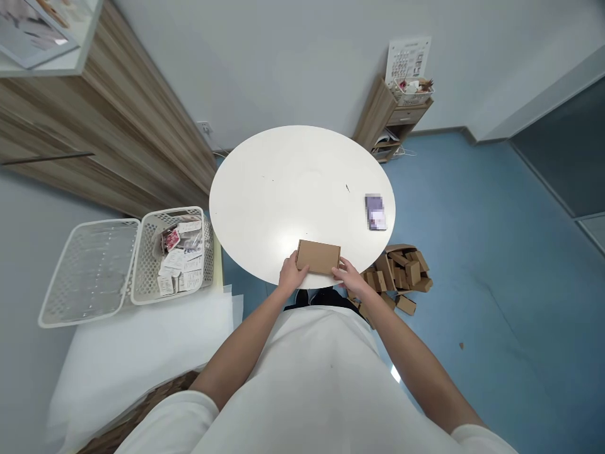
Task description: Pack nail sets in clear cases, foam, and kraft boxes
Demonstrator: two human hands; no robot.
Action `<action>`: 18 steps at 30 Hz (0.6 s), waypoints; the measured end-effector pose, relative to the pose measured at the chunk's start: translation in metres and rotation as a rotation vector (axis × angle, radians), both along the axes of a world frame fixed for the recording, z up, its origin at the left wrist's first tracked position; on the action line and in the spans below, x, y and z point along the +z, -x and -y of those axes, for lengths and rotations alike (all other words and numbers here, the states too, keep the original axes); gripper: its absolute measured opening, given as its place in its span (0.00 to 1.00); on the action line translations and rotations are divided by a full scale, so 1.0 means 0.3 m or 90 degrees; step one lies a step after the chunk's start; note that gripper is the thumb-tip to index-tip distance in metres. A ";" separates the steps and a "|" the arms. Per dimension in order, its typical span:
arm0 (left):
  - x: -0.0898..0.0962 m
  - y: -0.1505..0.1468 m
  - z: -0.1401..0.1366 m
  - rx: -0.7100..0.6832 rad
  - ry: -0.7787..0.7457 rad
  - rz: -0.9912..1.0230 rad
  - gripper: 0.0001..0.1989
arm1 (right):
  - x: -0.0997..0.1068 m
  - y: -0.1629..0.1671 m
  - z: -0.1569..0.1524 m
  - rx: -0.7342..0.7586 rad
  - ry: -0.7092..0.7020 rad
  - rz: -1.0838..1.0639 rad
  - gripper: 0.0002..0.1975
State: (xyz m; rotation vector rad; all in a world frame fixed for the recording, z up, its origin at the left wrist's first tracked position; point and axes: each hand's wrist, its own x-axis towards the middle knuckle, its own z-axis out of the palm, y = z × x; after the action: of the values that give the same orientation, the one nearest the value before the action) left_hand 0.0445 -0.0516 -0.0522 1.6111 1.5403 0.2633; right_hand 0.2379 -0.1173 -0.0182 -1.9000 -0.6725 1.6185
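Observation:
A flat brown cardboard box (pixel 318 256), closed, lies at the near edge of the white oval table (pixel 283 189). My left hand (pixel 292 275) grips its left end, with the thumb at the near left corner. At the right end, my right hand (pixel 348 276) holds the near right corner between thumb and fingers. Both hands are closed on the same box, and part of the fingers is hidden behind its sides.
A purplish, blurred flat object (pixel 375 212) lies on the table's right side. Loose cardboard boxes (pixel 405 272) are piled on the floor at right. To the left stands a white basket (pixel 208 252) of packets and cards. A small wooden cabinet (pixel 375 116) stands behind the table.

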 end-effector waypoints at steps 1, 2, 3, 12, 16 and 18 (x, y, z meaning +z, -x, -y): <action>0.001 -0.002 0.001 0.001 -0.002 -0.003 0.31 | 0.000 -0.001 0.005 0.004 0.002 -0.001 0.37; 0.003 -0.001 0.000 0.004 0.000 -0.010 0.31 | 0.000 -0.005 0.007 0.007 0.004 0.008 0.37; 0.005 0.001 -0.003 0.010 0.003 -0.020 0.32 | 0.000 -0.011 0.007 0.009 0.005 0.025 0.37; 0.022 -0.051 -0.036 0.064 0.014 0.069 0.29 | -0.016 -0.043 -0.030 -0.022 -0.111 -0.008 0.32; 0.088 -0.224 -0.013 -0.025 0.021 0.118 0.29 | -0.039 -0.163 0.056 -0.167 -0.154 0.144 0.32; 0.122 -0.356 0.003 -0.106 0.030 0.132 0.28 | -0.051 -0.259 0.137 -0.248 -0.150 0.219 0.32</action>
State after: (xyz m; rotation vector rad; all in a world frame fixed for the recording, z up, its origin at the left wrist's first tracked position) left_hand 0.1513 -0.0524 -0.0157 1.6103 1.2401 0.2913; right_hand 0.3155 -0.1583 -0.0334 -1.9974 -0.5533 0.9418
